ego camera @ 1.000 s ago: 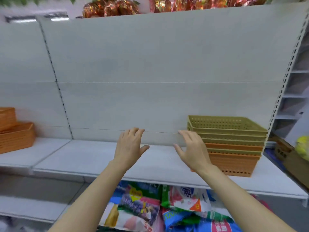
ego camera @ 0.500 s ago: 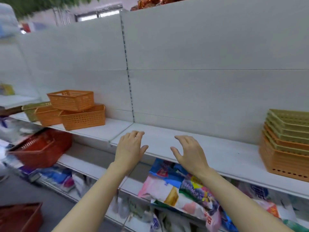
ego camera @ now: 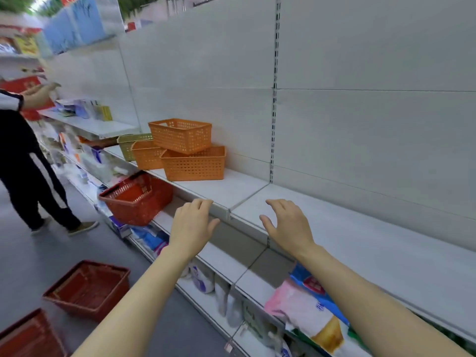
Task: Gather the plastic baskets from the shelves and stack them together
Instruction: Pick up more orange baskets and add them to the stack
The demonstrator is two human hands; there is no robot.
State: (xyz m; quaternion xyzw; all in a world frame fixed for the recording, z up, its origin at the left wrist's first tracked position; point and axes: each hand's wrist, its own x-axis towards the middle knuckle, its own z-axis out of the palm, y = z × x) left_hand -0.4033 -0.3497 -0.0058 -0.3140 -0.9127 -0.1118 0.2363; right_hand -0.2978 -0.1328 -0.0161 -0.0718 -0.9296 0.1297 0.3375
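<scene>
Three orange plastic baskets sit on the white shelf (ego camera: pixel 231 191) to my left: a large one (ego camera: pixel 194 164) in front, a smaller one (ego camera: pixel 146 155) behind it, and a third (ego camera: pixel 181 135) resting tilted on top of both. An olive-green basket (ego camera: pixel 127 145) stands behind them. My left hand (ego camera: pixel 192 225) hovers open over the shelf's front edge, well short of the baskets. My right hand (ego camera: pixel 287 225) is open above the bare shelf, empty.
A red shopping basket (ego camera: pixel 136 197) pokes out from the shelf below. Two more red baskets (ego camera: pixel 87 289) (ego camera: pixel 28 336) sit on the aisle floor. A person (ego camera: pixel 28 161) in dark clothes stands in the aisle at left. Packaged goods (ego camera: pixel 306 313) fill the lower shelves.
The view has swung left along the shelf. The stack of green and orange baskets has left the frame on the right; the loose orange baskets are closer. Both hands stay open.
</scene>
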